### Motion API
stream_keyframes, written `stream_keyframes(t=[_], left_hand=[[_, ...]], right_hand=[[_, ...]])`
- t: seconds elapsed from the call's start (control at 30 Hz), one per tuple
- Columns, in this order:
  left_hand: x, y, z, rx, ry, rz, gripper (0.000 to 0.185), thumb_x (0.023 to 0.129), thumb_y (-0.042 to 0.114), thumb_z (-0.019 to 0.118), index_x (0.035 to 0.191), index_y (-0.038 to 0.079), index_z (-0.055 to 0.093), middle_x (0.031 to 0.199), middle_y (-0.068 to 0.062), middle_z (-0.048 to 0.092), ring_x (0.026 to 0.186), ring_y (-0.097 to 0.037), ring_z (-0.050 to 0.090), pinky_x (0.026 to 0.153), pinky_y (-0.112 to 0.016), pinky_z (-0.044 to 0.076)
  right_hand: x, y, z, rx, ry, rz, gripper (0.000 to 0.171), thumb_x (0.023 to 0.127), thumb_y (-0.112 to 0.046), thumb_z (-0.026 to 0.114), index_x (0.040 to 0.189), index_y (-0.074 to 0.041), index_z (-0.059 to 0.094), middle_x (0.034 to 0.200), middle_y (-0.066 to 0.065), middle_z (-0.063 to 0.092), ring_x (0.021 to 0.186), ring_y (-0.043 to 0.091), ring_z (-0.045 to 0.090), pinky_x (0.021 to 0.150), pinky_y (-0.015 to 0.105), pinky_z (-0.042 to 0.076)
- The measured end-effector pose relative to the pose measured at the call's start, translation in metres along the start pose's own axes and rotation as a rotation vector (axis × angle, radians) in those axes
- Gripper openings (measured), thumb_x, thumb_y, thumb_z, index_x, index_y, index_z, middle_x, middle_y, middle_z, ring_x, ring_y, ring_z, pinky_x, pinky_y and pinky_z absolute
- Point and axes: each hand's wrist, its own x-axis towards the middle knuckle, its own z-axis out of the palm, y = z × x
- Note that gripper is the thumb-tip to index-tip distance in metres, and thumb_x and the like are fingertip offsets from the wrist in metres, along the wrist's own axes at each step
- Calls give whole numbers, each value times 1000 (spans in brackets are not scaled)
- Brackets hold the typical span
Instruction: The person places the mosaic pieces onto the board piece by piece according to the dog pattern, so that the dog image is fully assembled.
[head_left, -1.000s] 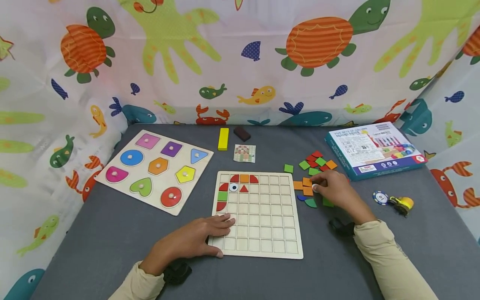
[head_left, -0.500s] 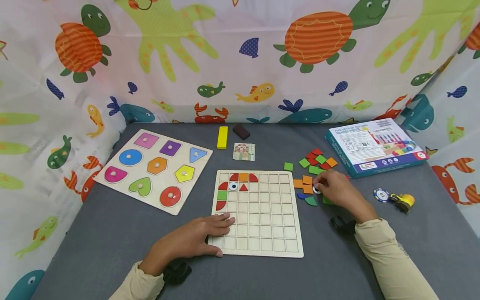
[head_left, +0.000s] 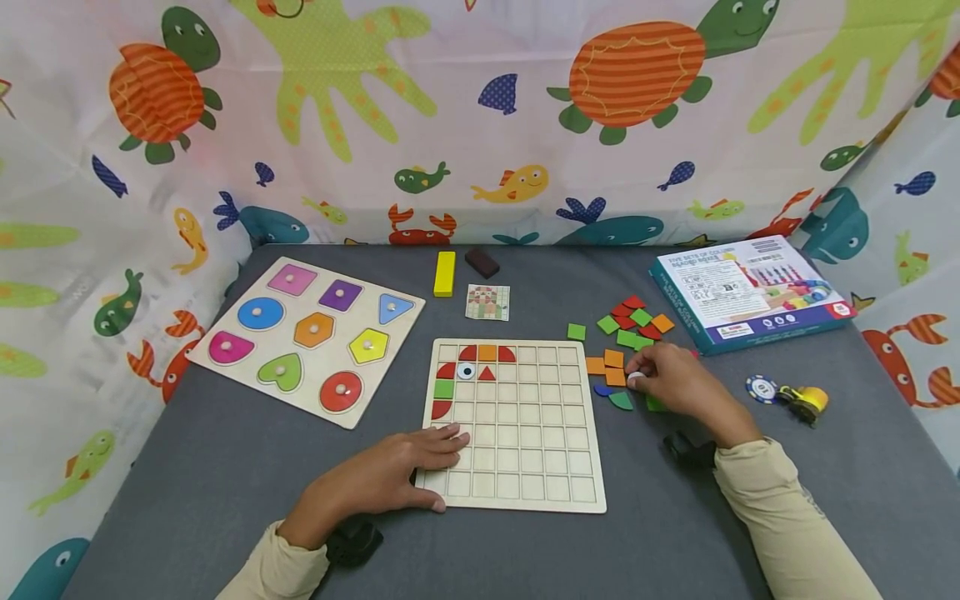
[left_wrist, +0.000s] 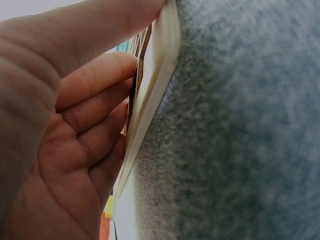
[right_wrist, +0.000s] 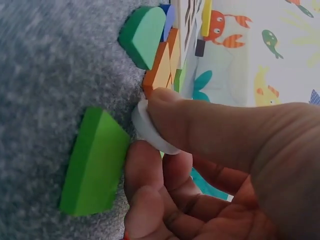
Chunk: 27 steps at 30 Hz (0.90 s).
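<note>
Head view: left hand [head_left: 390, 475] lies flat, fingers straight, on the wooden grid board [head_left: 525, 450], steadying it. Right hand [head_left: 671, 379] pinches a white round piece [right_wrist: 150, 131] on the gray tabletop [head_left: 225, 467], beside orange tiles [head_left: 613, 368].

Your head view looks down across the table [head_left: 225, 467]; each wrist view sits close, sharing the grid board [head_left: 525, 467] edge and tiles [head_left: 626, 321].

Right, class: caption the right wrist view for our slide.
Right hand pinches a white round piece beside a green tile.
</note>
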Motion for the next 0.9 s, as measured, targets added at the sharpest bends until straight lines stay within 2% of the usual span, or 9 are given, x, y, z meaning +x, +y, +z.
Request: stream_keyframes(t=[0.17,0.4,0.67,0.9], left_hand=[[0,0,1,6,5,2,72,83,34,78,145,15,47,151,7,38,143,-14,25,108,-43,34],[0,1,1,6,6,7,71,83,34,78,145,15,48,151,5,38,143,-15,26,108,-43,34],[1,1,1,8,14,26,71,83,34,78,144,13,48,150,4,40,143,-15,27,108,-43,34],[0,0,1,17,26,41,71,82,34,78,143,12,49,150,4,40,143,-16,27,108,-42,35]], right_hand=[[0,-4,-1,0,75,-3,8,93,-7,65,97,0,65,80,6,59,69,20,50,58,32,42],[5,-20,0,31,148,-68,10,94,-9,65,101,-2,67,90,8,63,77,23,54,62,33,46],[20,-47,17,73,126,-182,17,94,-4,61,108,2,70,93,9,65,77,21,56,64,33,49],[34,-71,34,82,80,-253,21,93,-2,59,111,0,71,94,6,66,81,20,57,68,34,50]])
